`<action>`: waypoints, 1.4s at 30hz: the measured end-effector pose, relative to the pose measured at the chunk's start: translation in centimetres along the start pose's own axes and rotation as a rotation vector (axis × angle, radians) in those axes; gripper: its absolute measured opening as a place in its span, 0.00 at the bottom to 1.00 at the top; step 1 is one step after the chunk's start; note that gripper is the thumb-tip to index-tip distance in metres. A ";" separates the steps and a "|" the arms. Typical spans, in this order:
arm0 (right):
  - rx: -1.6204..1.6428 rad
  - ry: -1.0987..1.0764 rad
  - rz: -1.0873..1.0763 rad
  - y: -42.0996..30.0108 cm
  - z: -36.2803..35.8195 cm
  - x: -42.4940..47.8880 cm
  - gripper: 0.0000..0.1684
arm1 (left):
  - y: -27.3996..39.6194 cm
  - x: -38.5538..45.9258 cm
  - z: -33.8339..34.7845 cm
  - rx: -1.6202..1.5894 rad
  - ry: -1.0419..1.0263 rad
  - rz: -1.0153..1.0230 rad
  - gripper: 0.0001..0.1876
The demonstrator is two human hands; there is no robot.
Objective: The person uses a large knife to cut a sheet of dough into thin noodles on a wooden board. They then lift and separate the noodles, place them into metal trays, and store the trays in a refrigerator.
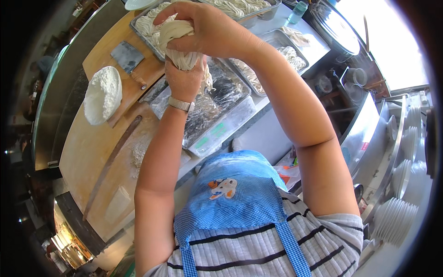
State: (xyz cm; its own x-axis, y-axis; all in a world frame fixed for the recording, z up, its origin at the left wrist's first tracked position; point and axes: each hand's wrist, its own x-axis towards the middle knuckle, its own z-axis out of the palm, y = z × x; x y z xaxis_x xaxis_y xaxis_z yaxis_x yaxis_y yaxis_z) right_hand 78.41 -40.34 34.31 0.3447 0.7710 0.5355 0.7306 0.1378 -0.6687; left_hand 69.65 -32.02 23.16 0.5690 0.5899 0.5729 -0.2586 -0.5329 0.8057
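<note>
A bundle of fresh pale noodles (178, 31) is held up between my two hands, above the work table. My right hand (211, 29) curls its thumb and fingers around the upper part of the bundle. Below it, my left hand (185, 81), with a light watch at the wrist, grips the lower part; its fingers are mostly hidden by noodles. Loose strands (207, 79) hang beside the left hand. Under the hands lies a flour-dusted shallow tray (225, 107). Just beyond them stands a metal tray (136, 26) heaped with noodles.
Left of the hands are a cleaver (127, 57) and a white bowl of flour (100, 98). A long rolling pin (109, 168) crosses the floury wooden board (79, 152). Other noodle trays (306, 65) stand right and behind. Stacked plates (396, 221) fill a shelf at far right.
</note>
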 end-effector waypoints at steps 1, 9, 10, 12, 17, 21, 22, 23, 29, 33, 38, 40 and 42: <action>0.011 0.000 0.007 0.7 -0.2 -0.2 0.24 | 0.1 0.2 0.4 -0.047 -0.015 -0.019 0.33; 0.478 -0.229 0.550 15.3 6.7 -8.9 0.22 | -10.2 -6.9 -1.9 0.570 -0.526 -0.447 0.29; 0.503 -0.272 0.664 16.7 7.7 -10.4 0.21 | -10.5 -7.5 -2.3 0.676 -0.643 -0.514 0.30; 0.382 -0.391 0.678 19.3 9.5 -13.1 0.22 | -10.4 -8.9 -2.8 0.802 -0.746 -0.552 0.32; -0.142 -0.520 0.455 20.0 9.0 -15.5 0.34 | -10.6 -11.4 -3.9 0.806 -0.714 -0.452 0.41; -0.429 -0.821 0.389 17.4 8.0 -13.7 0.55 | -8.6 -10.8 -3.1 0.945 -0.601 -0.323 0.47; -0.487 -0.843 0.310 17.2 8.8 -13.4 0.57 | -8.7 -10.9 -3.1 0.960 -0.607 -0.361 0.48; -0.544 -0.862 0.230 17.0 9.6 -13.1 0.59 | -9.1 -11.4 -3.1 0.975 -0.614 -0.399 0.48; -0.409 -0.884 0.006 18.8 12.6 -12.5 0.20 | -10.1 -13.7 -3.8 0.935 -0.673 -0.380 0.38; -0.353 -0.715 -0.101 19.4 11.8 -15.2 0.09 | -8.9 -13.6 -2.3 0.902 -0.702 -0.437 0.33; -0.247 -0.728 0.112 22.1 5.7 -15.3 0.12 | -10.1 -9.4 2.2 0.664 -0.831 -0.422 0.30; -0.170 -0.652 0.201 24.5 -0.2 -14.6 0.23 | -9.2 -5.4 7.1 0.586 -0.849 -0.356 0.31; -0.154 -0.553 0.281 27.4 -6.2 -13.9 0.24 | -9.3 -1.8 13.0 0.498 -0.867 -0.285 0.30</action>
State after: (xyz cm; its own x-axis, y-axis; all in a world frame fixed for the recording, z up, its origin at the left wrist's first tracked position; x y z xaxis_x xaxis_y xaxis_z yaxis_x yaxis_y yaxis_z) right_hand 97.26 -51.14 11.76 0.2105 0.9773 -0.0225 0.7469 -0.1757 -0.6414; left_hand 81.11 -36.02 12.69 0.9754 0.1998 -0.0929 0.2131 -0.7484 0.6280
